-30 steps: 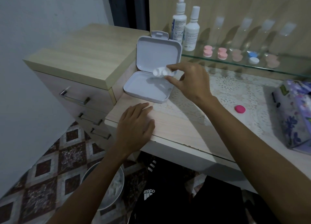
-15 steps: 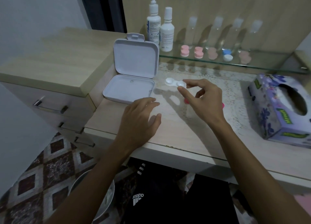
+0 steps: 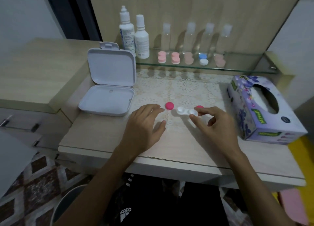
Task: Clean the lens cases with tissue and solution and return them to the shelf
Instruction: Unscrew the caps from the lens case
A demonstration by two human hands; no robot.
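- Holding the white lens case (image 3: 186,111) by its right end, the right hand (image 3: 215,123) pinches it between thumb and first finger, just over the lace mat (image 3: 183,89).
- Its other fingers curl loosely and hold nothing.
- The left hand (image 3: 144,125) lies flat on the table (image 3: 102,140), fingers straight and a little spread, near the case but not touching it.
- The case is long from side to side. Its two cups face up, with no caps on.
- One pink cap (image 3: 169,105) lies on the mat just left of the case. Another pink cap (image 3: 200,107) peeks out behind the right fingers.
- I think this is the start of the cleaning step: the case is out of the open white box (image 3: 108,89) and opened up.
- Next comes a tissue, I guess. The tissue box (image 3: 260,106) sits to the right, so the free left hand would have to reach across, or the case must be set down first.
- The two bottles (image 3: 134,37) stand on the glass shelf (image 3: 237,67) at the back, beside more cases. That is where this case goes when clean.
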